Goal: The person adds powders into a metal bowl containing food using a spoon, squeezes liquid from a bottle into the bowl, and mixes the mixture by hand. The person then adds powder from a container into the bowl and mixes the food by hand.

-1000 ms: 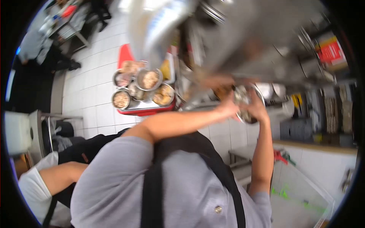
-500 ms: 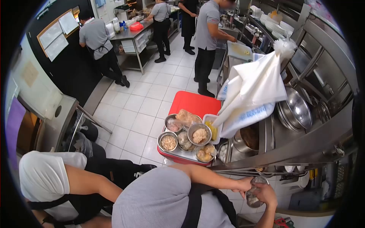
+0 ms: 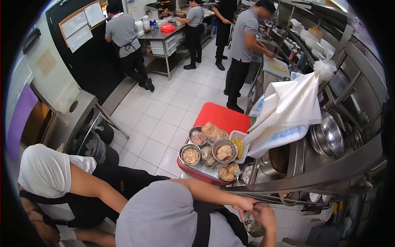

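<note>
At the lower right, a metal bowl [image 3: 252, 227] holds pale, greyish pieces that are too small to name. My left hand [image 3: 243, 204] is closed on the upper rim of this bowl. Over the bowl's upper right side bends my right hand [image 3: 265, 217], its fingertips curled in close to the left hand and partly hidden. What those fingers grip, if anything, does not show. Beyond my left arm, several food bowls are grouped on a red lidded box [image 3: 224, 114], among them a bowl of pale chunks [image 3: 190, 155] and a bowl of minced food [image 3: 224, 152].
White plastic bags [image 3: 288, 105] hang from the metal shelving at right. A co-worker in a white sleeve [image 3: 43, 173] stands close at lower left. Another co-worker [image 3: 242, 45] works at a cutting board [image 3: 275, 68]; several more stand farther back. Stacked metal bowls [image 3: 329, 131] rest at right.
The room has shifted rightward in view as the camera turned. My hands and the metal bowl now appear farther left, nearer my body, with the bowl's contents more visible.
</note>
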The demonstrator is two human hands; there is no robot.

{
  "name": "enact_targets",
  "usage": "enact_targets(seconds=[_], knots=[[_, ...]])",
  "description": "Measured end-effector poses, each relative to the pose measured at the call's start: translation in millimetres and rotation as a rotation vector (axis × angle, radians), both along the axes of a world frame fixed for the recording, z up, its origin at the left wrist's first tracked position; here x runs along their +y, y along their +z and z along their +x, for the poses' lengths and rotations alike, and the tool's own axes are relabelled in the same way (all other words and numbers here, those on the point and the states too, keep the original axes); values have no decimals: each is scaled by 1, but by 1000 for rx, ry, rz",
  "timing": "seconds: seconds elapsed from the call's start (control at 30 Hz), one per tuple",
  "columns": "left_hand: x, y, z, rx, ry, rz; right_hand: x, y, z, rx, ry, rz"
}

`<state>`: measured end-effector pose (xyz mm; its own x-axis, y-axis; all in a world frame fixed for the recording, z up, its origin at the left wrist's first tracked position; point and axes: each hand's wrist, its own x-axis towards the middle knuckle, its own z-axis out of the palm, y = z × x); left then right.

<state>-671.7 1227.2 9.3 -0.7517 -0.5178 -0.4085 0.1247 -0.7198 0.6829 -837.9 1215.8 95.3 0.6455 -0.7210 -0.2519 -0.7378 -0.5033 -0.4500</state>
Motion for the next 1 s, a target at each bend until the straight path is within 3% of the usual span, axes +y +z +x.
enact_targets(seconds=[0.13,0.17,0.53,0.8,0.87,1.0], knots=[[3,-9,10,-12,8,24,5,1,11,-2,-2,-4],[6,-9,8,-134,69,42,7,0,14,35,27,0],[3,-8,103,-107,-129,-43,17,4,86,-81,42,100],[20,5,227,-109,56,-22,13,-9,195,-131,62,31],[22,13,256,-88,71,-16,11,0,225,-113,-51,21],[27,36,295,-32,418,-27,5,12,275,54,-294,-37]])
